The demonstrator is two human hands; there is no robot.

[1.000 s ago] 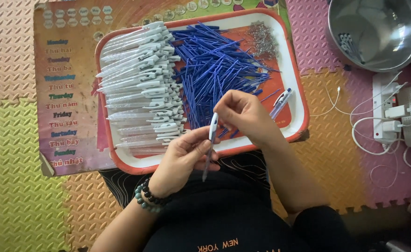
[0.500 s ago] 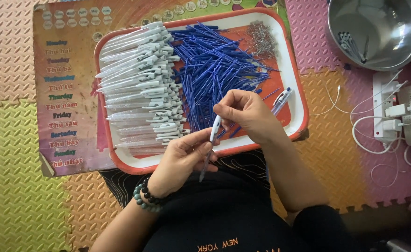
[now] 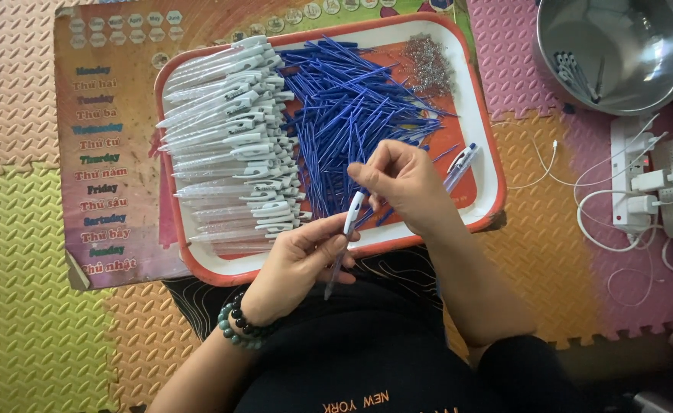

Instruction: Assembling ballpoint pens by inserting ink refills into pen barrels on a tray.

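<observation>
Your left hand has its grip closed round a pen, white end up, tip pointing down toward your lap, just off the near rim of the red tray. Your right hand pinches at the pen's top end; what's between those fingers, can't tell. Tray holds white pen barrels, blue refills, small springs. Metal bowl far right.

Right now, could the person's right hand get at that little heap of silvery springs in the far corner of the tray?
Probably yes. The right hand hovers over the tray, and only the flat pile of blue refills lies between it and the springs. Nothing covers them, though its fingers are busy at the pen.
</observation>
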